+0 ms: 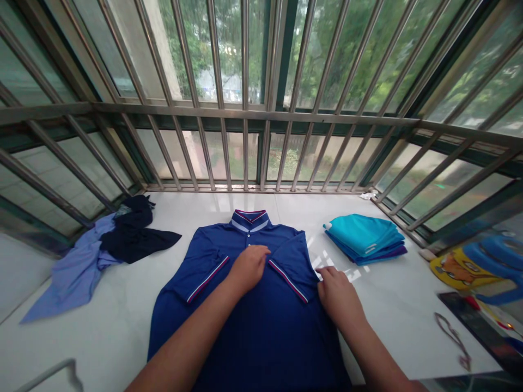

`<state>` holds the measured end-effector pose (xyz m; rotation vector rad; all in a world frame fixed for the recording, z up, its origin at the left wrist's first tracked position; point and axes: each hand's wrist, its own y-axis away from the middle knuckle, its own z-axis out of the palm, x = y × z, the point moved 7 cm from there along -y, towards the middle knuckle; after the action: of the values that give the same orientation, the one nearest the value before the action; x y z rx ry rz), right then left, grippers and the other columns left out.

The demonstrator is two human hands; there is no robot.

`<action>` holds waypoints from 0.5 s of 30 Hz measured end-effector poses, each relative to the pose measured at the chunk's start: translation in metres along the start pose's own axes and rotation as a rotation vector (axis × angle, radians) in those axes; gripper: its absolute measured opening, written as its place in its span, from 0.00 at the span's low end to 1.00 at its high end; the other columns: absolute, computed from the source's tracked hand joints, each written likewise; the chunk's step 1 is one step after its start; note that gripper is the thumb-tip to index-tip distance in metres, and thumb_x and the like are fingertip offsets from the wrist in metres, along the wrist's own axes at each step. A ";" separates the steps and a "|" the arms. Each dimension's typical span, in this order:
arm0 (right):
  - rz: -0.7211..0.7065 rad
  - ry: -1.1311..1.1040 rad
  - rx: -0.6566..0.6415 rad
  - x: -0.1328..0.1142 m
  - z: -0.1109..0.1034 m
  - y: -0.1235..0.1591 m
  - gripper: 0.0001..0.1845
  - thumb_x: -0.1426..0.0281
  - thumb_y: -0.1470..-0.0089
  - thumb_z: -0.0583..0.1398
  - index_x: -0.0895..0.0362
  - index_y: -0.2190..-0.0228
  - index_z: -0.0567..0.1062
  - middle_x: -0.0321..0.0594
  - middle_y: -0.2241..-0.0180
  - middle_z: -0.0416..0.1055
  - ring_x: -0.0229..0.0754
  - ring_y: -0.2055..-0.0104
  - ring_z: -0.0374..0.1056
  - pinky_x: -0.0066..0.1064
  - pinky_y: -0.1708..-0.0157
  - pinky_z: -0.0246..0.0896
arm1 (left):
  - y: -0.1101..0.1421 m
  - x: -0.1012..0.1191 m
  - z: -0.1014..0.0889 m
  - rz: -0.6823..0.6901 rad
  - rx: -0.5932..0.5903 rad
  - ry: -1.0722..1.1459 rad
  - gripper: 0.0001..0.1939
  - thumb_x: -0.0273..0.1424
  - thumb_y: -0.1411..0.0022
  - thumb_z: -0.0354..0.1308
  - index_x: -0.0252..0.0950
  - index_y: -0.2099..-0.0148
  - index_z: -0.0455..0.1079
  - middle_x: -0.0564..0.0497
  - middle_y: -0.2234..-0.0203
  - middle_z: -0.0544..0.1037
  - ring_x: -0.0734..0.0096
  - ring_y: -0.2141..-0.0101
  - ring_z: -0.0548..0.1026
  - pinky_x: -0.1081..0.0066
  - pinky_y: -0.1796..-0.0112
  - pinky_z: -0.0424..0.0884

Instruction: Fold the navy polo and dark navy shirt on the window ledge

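Observation:
A dark blue polo shirt [245,321] lies face up on the white ledge [384,305], collar toward the window, both short sleeves folded inward over the chest. My left hand [248,268] rests on the chest near the buttons, fingers curled over the edge of the folded right-side sleeve [291,261]. My right hand [337,291] presses on the shirt's right edge beside that sleeve, fingers bent and gripping the fabric fold.
A stack of folded teal and blue garments [365,238] sits at the right. A heap of unfolded light blue and black clothes [102,247] lies at the left. Metal window bars [245,114] enclose the ledge. A cartoon-printed item [469,267] and a cord [451,337] lie far right.

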<state>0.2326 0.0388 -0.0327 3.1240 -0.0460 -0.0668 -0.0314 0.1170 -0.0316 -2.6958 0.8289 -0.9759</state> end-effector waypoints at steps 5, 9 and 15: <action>-0.197 -0.257 0.029 -0.069 -0.028 -0.099 0.21 0.71 0.29 0.57 0.61 0.39 0.78 0.54 0.41 0.77 0.54 0.38 0.71 0.39 0.35 0.60 | -0.039 -0.115 -0.072 -0.346 0.011 -0.218 0.21 0.25 0.29 0.55 0.33 0.37 0.76 0.36 0.40 0.81 0.51 0.39 0.77 0.55 0.34 0.68; -0.236 -0.350 -0.021 -0.115 -0.025 -0.177 0.31 0.69 0.31 0.64 0.68 0.33 0.70 0.58 0.35 0.73 0.53 0.34 0.67 0.37 0.34 0.58 | -0.063 -0.158 -0.088 -0.376 -0.065 -0.228 0.25 0.31 0.37 0.67 0.33 0.38 0.76 0.36 0.42 0.82 0.48 0.40 0.78 0.57 0.37 0.70; -0.291 -0.408 -0.034 -0.139 -0.011 -0.216 0.38 0.75 0.38 0.68 0.69 0.31 0.66 0.53 0.42 0.78 0.48 0.44 0.74 0.32 0.45 0.66 | -0.074 -0.171 -0.080 -0.321 -0.201 -0.231 0.06 0.28 0.43 0.67 0.36 0.61 0.81 0.49 0.66 0.82 0.60 0.62 0.80 0.66 0.57 0.76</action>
<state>0.1007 0.2593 -0.0193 2.9988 0.3992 -0.6952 -0.1574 0.2761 -0.0390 -3.1060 0.4822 -0.6412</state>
